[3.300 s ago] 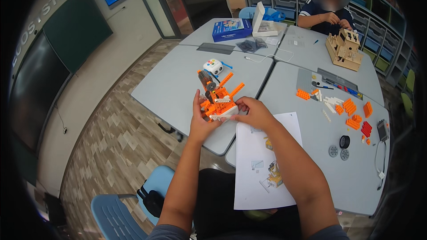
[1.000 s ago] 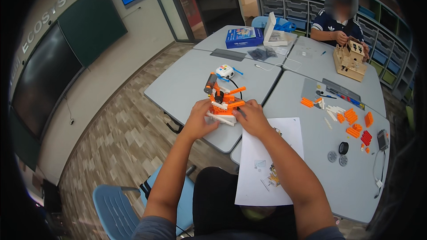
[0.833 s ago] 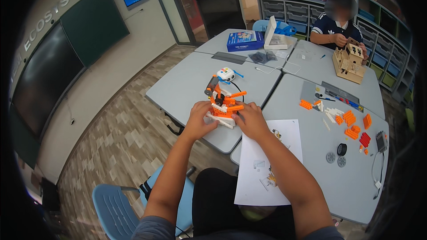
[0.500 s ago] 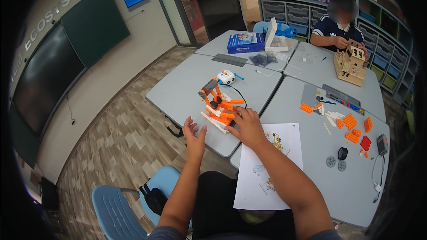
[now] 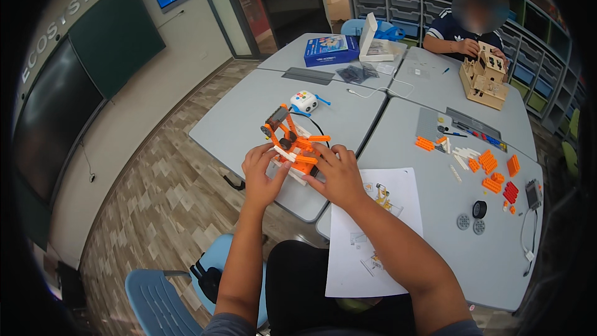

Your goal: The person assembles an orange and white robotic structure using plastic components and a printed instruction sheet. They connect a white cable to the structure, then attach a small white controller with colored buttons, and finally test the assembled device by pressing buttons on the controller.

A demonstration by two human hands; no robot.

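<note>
An orange and white building-block model (image 5: 290,138) with a dark grey block on its raised arm stands on the near left table. A black cable runs from it. My left hand (image 5: 262,179) is closed on its left side, fingers behind and thumb in front by a white beam. From the right, my right hand (image 5: 339,175) grips the orange base, its fingertips partly hidden by the model. Just behind stands a small white robot toy (image 5: 304,101) with coloured buttons and blue arms. A printed sheet (image 5: 373,236) with model drawings lies under my right forearm.
On the right table lie loose orange bricks (image 5: 489,162), grey wheels (image 5: 463,221), a black tyre (image 5: 479,210) and a grey cabled block (image 5: 533,194). A blue box (image 5: 332,50) stands farther back. Across the table a person handles a wooden model (image 5: 484,84). Blue chairs (image 5: 163,305) are at lower left.
My left hand has moved up and right from beside the model and taken hold of it. My right hand has stayed on the model's right side. The whole view has shifted slightly.
</note>
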